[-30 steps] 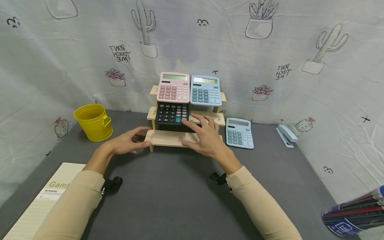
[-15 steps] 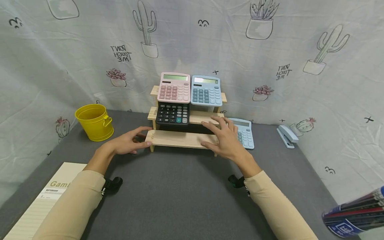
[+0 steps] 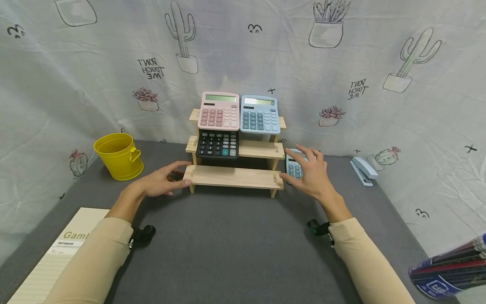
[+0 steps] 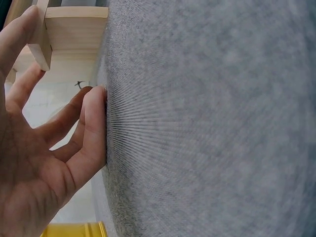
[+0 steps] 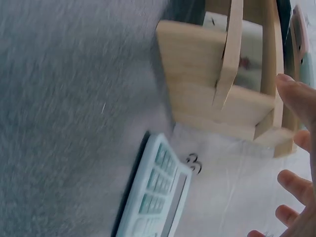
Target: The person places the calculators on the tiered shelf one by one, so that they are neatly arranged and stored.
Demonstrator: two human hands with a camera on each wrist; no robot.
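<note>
A three-tier wooden stand (image 3: pixel 231 176) stands at the back of the table. My left hand (image 3: pixel 157 181) holds the left end of its lowest shelf; in the left wrist view the thumb and index finger (image 4: pixel 32 81) meet the shelf end. My right hand (image 3: pixel 313 179) is at the stand's right side with spread, slightly bent fingers and nothing in its grasp. It partly covers a light blue calculator (image 3: pixel 294 170) on the table, also seen in the right wrist view. A pink calculator (image 3: pixel 219 112) and a blue calculator (image 3: pixel 260 115) lean on the top tier, a black calculator (image 3: pixel 217 144) on the middle one.
At the back left is a yellow bucket (image 3: pixel 119 158), and a notebook (image 3: pixel 57 253) lies at the front left. A light blue stapler (image 3: pixel 363 171) sits at the right. A holder of pencils (image 3: pixel 448 270) stands at the right edge. Patterned cloth (image 3: pixel 235 50) hangs behind.
My right hand has moved rightward from the black calculator, past the stand's front, to over the light blue calculator on the table. The left hand has stayed at the shelf's left end.
</note>
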